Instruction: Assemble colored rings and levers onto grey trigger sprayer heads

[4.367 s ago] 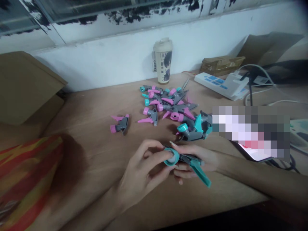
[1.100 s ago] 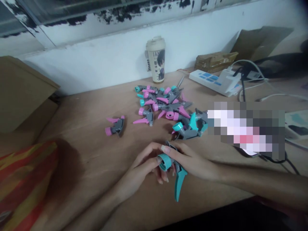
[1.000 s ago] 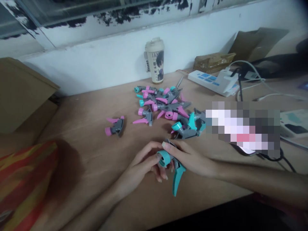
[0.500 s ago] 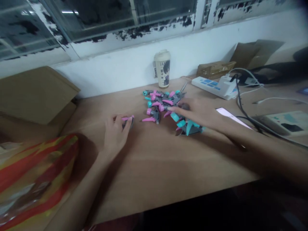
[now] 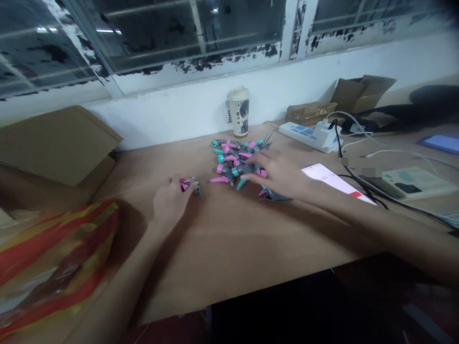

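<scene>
A pink-and-grey trigger sprayer head [image 5: 190, 185] is pinched between the thumb and fingers of my left hand [image 5: 169, 200], low over the table left of a pile. The pile of trigger sprayer heads [image 5: 229, 158] has pink or teal collars and triggers on grey bodies. At its front right, my right hand [image 5: 278, 173] reaches in, thumb and forefinger closed around a teal-and-grey trigger sprayer head [image 5: 242, 170]. Part of the pile is hidden under the right palm. Another grey body [image 5: 276, 195] lies below that hand.
A lidded coffee cup [image 5: 239, 112] stands behind the pile against the wall. To the right are a power strip [image 5: 301, 134] with cables, a lit phone [image 5: 333, 181] and cardboard [image 5: 364, 93]. On the left are an open carton [image 5: 60, 143] and a red-and-yellow striped bag [image 5: 71, 258].
My right hand has moved left, bringing the teal-and-grey sprayer head across the front of the pile. In my left hand the pink-and-grey one has turned. The view has shifted slightly.
</scene>
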A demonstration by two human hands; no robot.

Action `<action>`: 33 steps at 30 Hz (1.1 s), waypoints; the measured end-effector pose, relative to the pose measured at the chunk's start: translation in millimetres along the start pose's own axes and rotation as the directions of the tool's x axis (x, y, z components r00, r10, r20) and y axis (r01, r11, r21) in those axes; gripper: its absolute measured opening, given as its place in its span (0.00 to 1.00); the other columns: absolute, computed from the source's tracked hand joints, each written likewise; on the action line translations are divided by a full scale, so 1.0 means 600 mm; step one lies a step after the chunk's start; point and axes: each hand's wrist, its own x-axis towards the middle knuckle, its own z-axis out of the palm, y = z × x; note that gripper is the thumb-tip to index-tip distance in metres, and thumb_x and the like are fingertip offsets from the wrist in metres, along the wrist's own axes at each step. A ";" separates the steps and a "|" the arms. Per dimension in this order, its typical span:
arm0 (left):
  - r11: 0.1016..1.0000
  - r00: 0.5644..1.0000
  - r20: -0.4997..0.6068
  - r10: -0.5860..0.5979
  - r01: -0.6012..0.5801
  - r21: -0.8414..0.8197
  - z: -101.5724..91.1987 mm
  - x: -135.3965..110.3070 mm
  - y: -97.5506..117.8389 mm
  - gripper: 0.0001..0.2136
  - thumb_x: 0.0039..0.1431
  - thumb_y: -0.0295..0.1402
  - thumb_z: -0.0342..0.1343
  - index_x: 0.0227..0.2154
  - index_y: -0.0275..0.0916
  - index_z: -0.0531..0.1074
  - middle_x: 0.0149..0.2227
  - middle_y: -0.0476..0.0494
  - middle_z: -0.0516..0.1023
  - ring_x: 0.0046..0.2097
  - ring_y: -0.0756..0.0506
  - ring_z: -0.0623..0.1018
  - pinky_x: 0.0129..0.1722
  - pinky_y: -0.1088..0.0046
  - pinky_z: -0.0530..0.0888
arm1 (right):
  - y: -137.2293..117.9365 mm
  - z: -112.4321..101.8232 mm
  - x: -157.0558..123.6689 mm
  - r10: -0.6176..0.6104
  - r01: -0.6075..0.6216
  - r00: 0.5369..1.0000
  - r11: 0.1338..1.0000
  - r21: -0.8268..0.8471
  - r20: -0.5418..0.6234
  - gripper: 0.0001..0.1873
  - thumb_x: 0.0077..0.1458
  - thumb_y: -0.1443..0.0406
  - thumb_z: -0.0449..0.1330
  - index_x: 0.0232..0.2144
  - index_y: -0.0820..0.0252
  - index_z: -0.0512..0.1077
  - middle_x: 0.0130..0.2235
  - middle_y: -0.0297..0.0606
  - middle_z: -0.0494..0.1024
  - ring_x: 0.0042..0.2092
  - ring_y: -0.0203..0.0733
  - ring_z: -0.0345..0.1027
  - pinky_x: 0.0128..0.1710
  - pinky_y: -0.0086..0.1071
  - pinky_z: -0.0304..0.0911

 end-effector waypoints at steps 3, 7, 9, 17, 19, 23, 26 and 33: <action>0.999 0.995 -0.090 -0.046 0.044 -0.027 -0.006 -0.009 0.024 0.16 0.55 0.47 0.51 0.36 0.39 0.72 0.33 0.39 0.76 0.35 0.38 0.76 0.33 0.65 0.68 | -0.048 0.007 -0.037 -0.200 0.199 0.980 0.979 0.037 0.016 0.24 0.57 0.51 0.52 0.47 0.64 0.67 0.47 0.48 0.72 0.50 0.51 0.64 0.51 0.46 0.57; 0.957 0.992 -0.102 0.078 -0.103 -0.270 0.010 -0.054 0.073 0.11 0.54 0.43 0.54 0.31 0.41 0.72 0.32 0.47 0.75 0.34 0.46 0.74 0.34 0.72 0.68 | -0.081 0.042 -0.059 -0.271 0.273 0.962 0.956 0.103 -0.032 0.37 0.50 0.47 0.57 0.53 0.68 0.61 0.51 0.51 0.69 0.51 0.54 0.62 0.51 0.48 0.57; 0.844 0.990 -0.059 0.127 -0.139 -0.519 0.026 -0.082 0.096 0.07 0.54 0.37 0.54 0.30 0.39 0.69 0.30 0.49 0.73 0.32 0.49 0.72 0.33 0.74 0.68 | -0.083 0.060 -0.064 -0.288 0.297 0.954 0.942 0.154 -0.076 0.32 0.52 0.50 0.57 0.51 0.68 0.62 0.49 0.51 0.71 0.50 0.53 0.64 0.51 0.48 0.58; 0.343 0.962 0.196 0.191 0.121 -0.932 0.041 -0.104 0.112 0.09 0.59 0.37 0.50 0.30 0.36 0.69 0.29 0.48 0.70 0.32 0.50 0.71 0.33 0.75 0.70 | -0.059 0.075 -0.073 -0.050 0.098 0.995 0.739 0.666 -0.090 0.17 0.50 0.60 0.63 0.42 0.58 0.67 0.41 0.39 0.75 0.43 0.43 0.69 0.43 0.38 0.65; 0.262 0.938 0.252 0.236 0.189 -0.946 0.035 -0.099 0.106 0.12 0.61 0.36 0.46 0.30 0.36 0.70 0.28 0.47 0.71 0.29 0.50 0.72 0.28 0.75 0.70 | -0.052 0.070 -0.068 0.033 -0.036 0.999 0.595 0.803 0.020 0.18 0.45 0.58 0.66 0.37 0.57 0.68 0.37 0.36 0.75 0.38 0.41 0.70 0.38 0.35 0.66; 0.396 0.930 0.214 0.298 0.083 -0.914 0.030 -0.102 0.104 0.07 0.58 0.34 0.50 0.30 0.36 0.70 0.27 0.48 0.69 0.27 0.52 0.70 0.26 0.77 0.69 | -0.043 0.063 -0.062 -0.021 -0.291 0.952 0.246 0.925 0.305 0.14 0.52 0.55 0.60 0.33 0.59 0.67 0.29 0.33 0.75 0.28 0.35 0.70 0.28 0.29 0.66; 0.509 0.923 0.157 0.351 -0.047 -0.860 0.031 -0.105 0.106 0.05 0.55 0.31 0.52 0.27 0.36 0.67 0.28 0.49 0.67 0.28 0.52 0.68 0.27 0.77 0.67 | -0.041 0.067 -0.064 -0.071 -0.480 0.869 0.121 0.869 0.489 0.15 0.55 0.53 0.56 0.35 0.59 0.67 0.25 0.31 0.75 0.23 0.31 0.68 0.21 0.24 0.62; 0.540 0.836 0.223 0.501 -0.101 -0.835 0.034 -0.095 0.103 0.03 0.52 0.29 0.51 0.29 0.36 0.67 0.29 0.48 0.69 0.28 0.51 0.69 0.26 0.76 0.66 | -0.040 0.074 -0.064 -0.111 -0.556 0.825 0.012 0.831 0.553 0.13 0.54 0.56 0.59 0.31 0.61 0.69 0.24 0.30 0.73 0.25 0.29 0.70 0.23 0.20 0.62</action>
